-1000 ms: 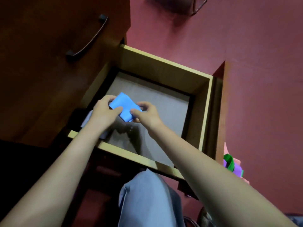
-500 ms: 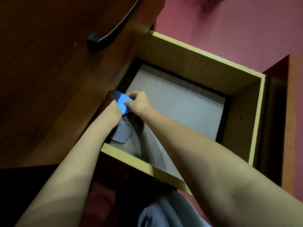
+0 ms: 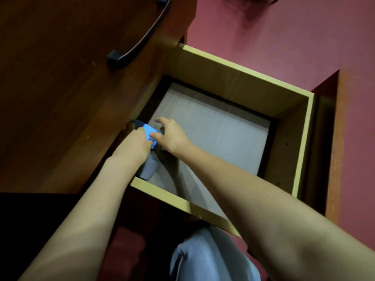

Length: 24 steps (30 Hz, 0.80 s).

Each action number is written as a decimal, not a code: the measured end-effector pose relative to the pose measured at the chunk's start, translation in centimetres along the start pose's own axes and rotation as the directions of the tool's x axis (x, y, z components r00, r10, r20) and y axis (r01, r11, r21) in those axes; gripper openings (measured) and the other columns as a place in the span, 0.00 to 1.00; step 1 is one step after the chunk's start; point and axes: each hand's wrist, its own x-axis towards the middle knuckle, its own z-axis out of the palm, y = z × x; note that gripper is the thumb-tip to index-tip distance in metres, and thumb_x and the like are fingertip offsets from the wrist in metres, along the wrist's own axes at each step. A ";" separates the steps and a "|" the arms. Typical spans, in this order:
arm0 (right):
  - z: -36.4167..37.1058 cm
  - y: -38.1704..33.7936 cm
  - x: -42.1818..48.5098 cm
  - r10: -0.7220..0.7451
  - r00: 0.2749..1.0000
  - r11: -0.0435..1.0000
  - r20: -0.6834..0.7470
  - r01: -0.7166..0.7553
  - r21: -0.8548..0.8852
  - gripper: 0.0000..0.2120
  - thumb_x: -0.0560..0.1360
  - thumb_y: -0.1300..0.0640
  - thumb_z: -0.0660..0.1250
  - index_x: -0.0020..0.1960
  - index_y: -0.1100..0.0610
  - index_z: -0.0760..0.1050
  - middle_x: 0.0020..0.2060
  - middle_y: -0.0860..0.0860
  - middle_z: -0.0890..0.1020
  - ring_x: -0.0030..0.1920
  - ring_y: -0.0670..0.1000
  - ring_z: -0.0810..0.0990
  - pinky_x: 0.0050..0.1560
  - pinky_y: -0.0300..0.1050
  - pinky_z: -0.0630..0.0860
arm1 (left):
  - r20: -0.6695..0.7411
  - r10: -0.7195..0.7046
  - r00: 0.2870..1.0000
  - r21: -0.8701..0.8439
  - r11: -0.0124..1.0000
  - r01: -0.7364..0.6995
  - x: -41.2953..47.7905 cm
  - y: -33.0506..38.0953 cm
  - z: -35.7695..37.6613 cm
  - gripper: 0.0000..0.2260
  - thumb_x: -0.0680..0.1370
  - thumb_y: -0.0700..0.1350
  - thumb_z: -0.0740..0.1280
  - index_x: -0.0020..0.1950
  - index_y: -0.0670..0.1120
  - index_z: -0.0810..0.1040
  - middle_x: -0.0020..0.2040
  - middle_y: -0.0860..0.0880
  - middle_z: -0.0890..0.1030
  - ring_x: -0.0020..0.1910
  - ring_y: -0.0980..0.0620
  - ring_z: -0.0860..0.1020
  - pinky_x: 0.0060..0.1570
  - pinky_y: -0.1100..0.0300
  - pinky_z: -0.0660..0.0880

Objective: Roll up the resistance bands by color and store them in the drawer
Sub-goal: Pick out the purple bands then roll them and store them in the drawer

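**A:** Where are the fingers on it?

**B:** The left hand (image 3: 140, 141) has its fingers curled over the left side of the blue band (image 3: 150, 131) and grips it. The fingertips are lost in the shadow under the cabinet's edge. The right hand (image 3: 173, 136) meets the band from the other side, with its thumb lying against the band's near right edge. Its forefinger (image 3: 162, 121) stretches out beyond the thumb, with a dark gap between the two. The other right fingers are hidden behind the back of the hand, so I cannot tell whether that hand grips the band or only touches it.

**A:** And the band itself?

**B:** It is a bright blue folded wad held between the two hands. It sits low inside the drawer (image 3: 162, 192), at the left side where the cabinet front (image 3: 60, 88) overhangs. Whether it rests on the drawer's floor I cannot tell.

**A:** Anything else in there?

**B:** A grey-blue roll (image 3: 149, 169) lies along the same left side, nearer the drawer's near rim. It is partly under the left wrist and just beside the band.

**A:** And around the drawer?

**B:** The drawer stands open, with pale wooden walls and a grey bottom. The cabinet front is dark reddish wood and carries a dark curved handle (image 3: 142, 37) at the upper left. A red floor (image 3: 284, 37) shows beyond. A knee (image 3: 209, 260) in light-blue trousers shows at the bottom edge, below the near rim.
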 end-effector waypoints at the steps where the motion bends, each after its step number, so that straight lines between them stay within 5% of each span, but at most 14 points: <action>1: -0.9 0.0 -0.8 -0.021 1.000 0.999 -0.007 0.021 -0.028 0.22 0.74 0.59 0.63 0.67 0.60 0.64 0.64 0.61 0.69 0.62 0.59 0.71 0.62 0.48 0.66 | -0.043 0.021 0.999 0.022 1.000 -0.020 -0.7 0.9 -0.2 0.16 0.78 0.44 0.59 0.62 0.36 0.68 0.64 0.37 0.69 0.63 0.39 0.69 0.57 0.50 0.66; 5: -5.3 0.7 -6.3 -0.125 0.991 0.991 -0.050 0.122 -0.056 0.19 0.73 0.65 0.61 0.64 0.60 0.68 0.60 0.59 0.74 0.55 0.57 0.76 0.56 0.45 0.71 | -0.135 0.210 0.968 0.125 0.973 -0.193 -3.3 5.2 -0.4 0.17 0.77 0.44 0.59 0.66 0.42 0.69 0.65 0.41 0.71 0.65 0.42 0.66 0.62 0.49 0.63; 10: -13.9 4.3 -16.7 -0.063 0.982 0.998 -0.178 0.059 -0.028 0.17 0.74 0.65 0.62 0.62 0.56 0.69 0.50 0.50 0.77 0.42 0.52 0.80 0.50 0.47 0.76 | -0.134 0.380 0.915 -0.266 0.876 -0.403 -8.8 14.6 0.9 0.13 0.78 0.43 0.59 0.62 0.44 0.73 0.62 0.46 0.74 0.63 0.48 0.70 0.60 0.57 0.66; 15: -20.8 8.4 -29.3 -0.029 0.898 0.987 -0.438 0.094 0.128 0.16 0.73 0.67 0.61 0.54 0.49 0.72 0.42 0.44 0.78 0.37 0.49 0.79 0.42 0.38 0.76 | -0.235 0.669 0.705 -0.408 0.591 -0.696 -15.3 24.0 4.3 0.12 0.74 0.43 0.58 0.50 0.43 0.79 0.49 0.45 0.80 0.51 0.46 0.77 0.51 0.54 0.72; 20: -23.8 17.2 -36.3 0.240 0.820 0.963 -0.519 -0.135 0.232 0.17 0.74 0.68 0.60 0.44 0.45 0.72 0.37 0.48 0.79 0.34 0.44 0.76 0.38 0.32 0.73 | -0.251 0.769 0.588 -0.398 0.471 -0.787 -20.0 31.8 7.6 0.13 0.72 0.45 0.57 0.49 0.45 0.79 0.49 0.47 0.81 0.52 0.45 0.77 0.54 0.50 0.73; 24: -21.9 27.0 -39.2 0.484 0.748 0.868 -0.454 -0.346 0.356 0.11 0.73 0.67 0.62 0.45 0.52 0.74 0.38 0.53 0.78 0.29 0.46 0.75 0.38 0.38 0.74 | 0.020 0.778 0.628 -0.435 0.573 -0.695 -19.9 35.5 15.4 0.10 0.74 0.43 0.59 0.50 0.46 0.79 0.49 0.47 0.82 0.51 0.46 0.78 0.53 0.50 0.73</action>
